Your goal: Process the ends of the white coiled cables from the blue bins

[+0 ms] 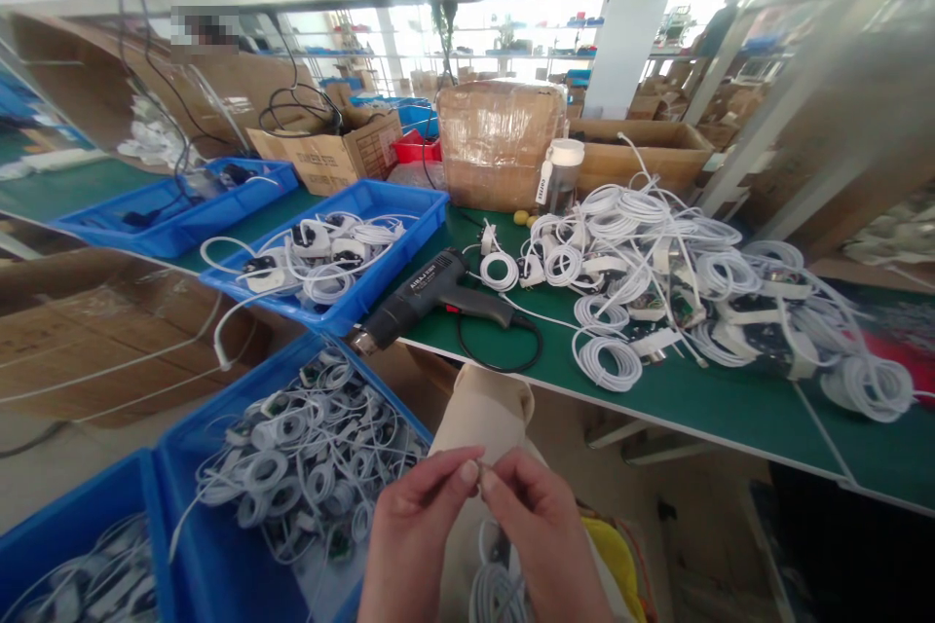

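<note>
Head view of a bench for white cables. The left hand [413, 531] and right hand [544, 531] meet at the bottom edge, both cut off at the wrist. Thumbs and forefingers are pinched tip to tip. What is nipped between them is too small to make out.

Just below and between the hands lies a cable coil [497, 596], partly hidden by the palms and cut off by the frame. A strand rises from it toward the fingertips, but contact cannot be confirmed.

Left of the hands, below the table, a floor bin [219, 560] holds many small coiled cables. A corner bin [44, 516] beside it is half out of view and holds more of the same.

On the green table [701, 409], a table bin [409, 224] holds coils with plugs. A far bin [168, 234] behind it holds dark items that cannot be identified.

A heat gun [430, 297] lies at the table edge. To its right is a loose cable heap [657, 282]. A taped carton [497, 141] and a white cup [562, 170] stand behind. The shelf label above is blurred.
</note>
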`<action>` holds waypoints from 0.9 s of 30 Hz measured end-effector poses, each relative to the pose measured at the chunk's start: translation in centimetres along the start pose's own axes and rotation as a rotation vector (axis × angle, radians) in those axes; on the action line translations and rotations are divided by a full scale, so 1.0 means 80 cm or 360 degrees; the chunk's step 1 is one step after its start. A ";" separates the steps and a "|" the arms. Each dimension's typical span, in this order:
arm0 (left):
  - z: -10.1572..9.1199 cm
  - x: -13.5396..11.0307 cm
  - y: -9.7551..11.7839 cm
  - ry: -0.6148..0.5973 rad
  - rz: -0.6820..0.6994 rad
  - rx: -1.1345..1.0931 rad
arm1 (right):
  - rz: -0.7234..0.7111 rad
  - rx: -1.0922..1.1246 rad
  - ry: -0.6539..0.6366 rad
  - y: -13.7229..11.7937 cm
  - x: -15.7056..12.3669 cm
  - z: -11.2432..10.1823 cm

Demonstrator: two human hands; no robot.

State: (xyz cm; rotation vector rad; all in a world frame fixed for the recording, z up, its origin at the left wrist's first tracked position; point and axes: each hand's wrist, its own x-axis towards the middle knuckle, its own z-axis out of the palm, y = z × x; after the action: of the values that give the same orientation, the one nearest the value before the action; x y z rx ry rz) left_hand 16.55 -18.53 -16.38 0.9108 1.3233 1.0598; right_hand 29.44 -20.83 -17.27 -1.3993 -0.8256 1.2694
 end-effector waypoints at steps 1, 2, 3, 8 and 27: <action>0.000 0.000 0.000 -0.0002 -0.0019 -0.0003 | 0.0011 0.0005 -0.0010 0.001 0.001 0.000; 0.001 -0.001 0.000 0.0001 -0.0027 0.0000 | 0.0019 0.0006 -0.0015 0.001 0.002 0.000; 0.001 -0.001 0.001 0.0002 -0.0025 0.0015 | 0.0022 0.0005 -0.0012 0.000 0.003 0.000; 0.002 -0.003 0.000 -0.0014 0.0140 0.0180 | 0.0009 -0.0045 0.0038 0.000 0.001 0.001; -0.002 0.011 0.006 0.0006 0.0059 0.0301 | 0.0141 -0.0017 -0.0139 0.002 -0.012 -0.006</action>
State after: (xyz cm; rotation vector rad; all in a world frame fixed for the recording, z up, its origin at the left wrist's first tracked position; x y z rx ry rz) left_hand 16.27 -17.54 -16.17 1.0777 1.4319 0.9762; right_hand 29.71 -21.91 -17.23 -1.4107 -0.8382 1.4043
